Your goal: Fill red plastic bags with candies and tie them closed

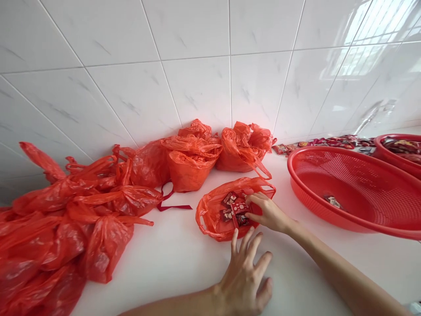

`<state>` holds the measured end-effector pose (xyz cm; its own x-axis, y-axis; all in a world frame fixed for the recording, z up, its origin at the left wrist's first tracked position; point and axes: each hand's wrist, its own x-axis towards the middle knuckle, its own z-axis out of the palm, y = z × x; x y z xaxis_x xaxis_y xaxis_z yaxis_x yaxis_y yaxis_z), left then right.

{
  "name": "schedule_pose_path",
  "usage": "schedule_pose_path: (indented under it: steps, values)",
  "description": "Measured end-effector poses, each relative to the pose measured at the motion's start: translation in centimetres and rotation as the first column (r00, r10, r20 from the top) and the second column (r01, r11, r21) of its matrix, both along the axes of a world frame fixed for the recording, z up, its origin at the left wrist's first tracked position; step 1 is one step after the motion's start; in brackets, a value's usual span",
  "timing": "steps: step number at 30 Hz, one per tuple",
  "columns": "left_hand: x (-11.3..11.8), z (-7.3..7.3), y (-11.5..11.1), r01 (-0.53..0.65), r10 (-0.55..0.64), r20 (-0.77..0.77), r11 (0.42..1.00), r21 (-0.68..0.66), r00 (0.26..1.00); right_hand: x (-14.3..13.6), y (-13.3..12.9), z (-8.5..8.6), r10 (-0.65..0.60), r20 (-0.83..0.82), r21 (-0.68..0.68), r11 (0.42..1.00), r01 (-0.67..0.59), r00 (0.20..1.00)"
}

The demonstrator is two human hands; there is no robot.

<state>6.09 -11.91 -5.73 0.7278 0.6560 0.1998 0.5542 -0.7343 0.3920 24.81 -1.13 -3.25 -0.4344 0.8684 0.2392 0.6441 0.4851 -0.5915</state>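
An open red plastic bag [210,204] lies on the white counter with several small red and dark wrapped packets [228,199] inside. My right hand [271,214] reaches over the bag's right rim, its thumb and fingers curled at the edge of a red packet with pale dots [240,207]. Part of that grip is hidden by the fingers. Just below the bag's front edge is my left hand [245,272], its fingers spread and nothing in it. The fingertips of this hand come close to the rim; whether they touch it I cannot tell.
Several filled red bags [62,228] are heaped at left, with more bags [194,162] along the tiled wall. To the right stands a red mesh basket [329,175] holding one packet; a second basket [381,142] is behind it. Loose packets [335,141] line the wall.
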Motion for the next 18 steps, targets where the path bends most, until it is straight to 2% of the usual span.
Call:
schedule_pose_path:
  steps: [4,7,9,11,14,18]
  values:
    - [0.1,-0.1,0.0,0.002,-0.003,0.023,0.999,0.037,1.000,0.0,-0.2,-0.4,0.032,-0.006,0.023,0.999,-0.032,0.999]
    - [0.1,0.6,0.6,0.003,-0.017,0.120,0.994,0.109,0.993,-0.2,-0.5,-0.6,0.064,0.003,0.060,0.996,-0.064,0.998]
    - [-0.1,1.3,1.7,-0.042,0.014,0.206,0.990,0.134,0.978,-0.3,-0.7,-0.7,0.067,0.009,0.070,0.995,-0.068,0.998]
    - [-0.6,2.0,3.5,-0.132,0.099,0.238,0.983,0.125,0.966,-0.4,-0.9,-0.9,0.063,0.021,0.064,0.996,-0.064,0.998]
    - [-1.5,2.4,6.5,-0.271,0.259,0.119,0.956,0.108,0.959,-0.5,-0.9,-1.2,0.043,0.058,0.051,0.998,-0.046,0.997]
    - [-2.4,2.0,9.1,-0.360,0.363,-0.036,0.931,0.062,0.931,-0.7,-0.7,-1.2,0.006,0.097,0.058,0.998,-0.012,0.995]
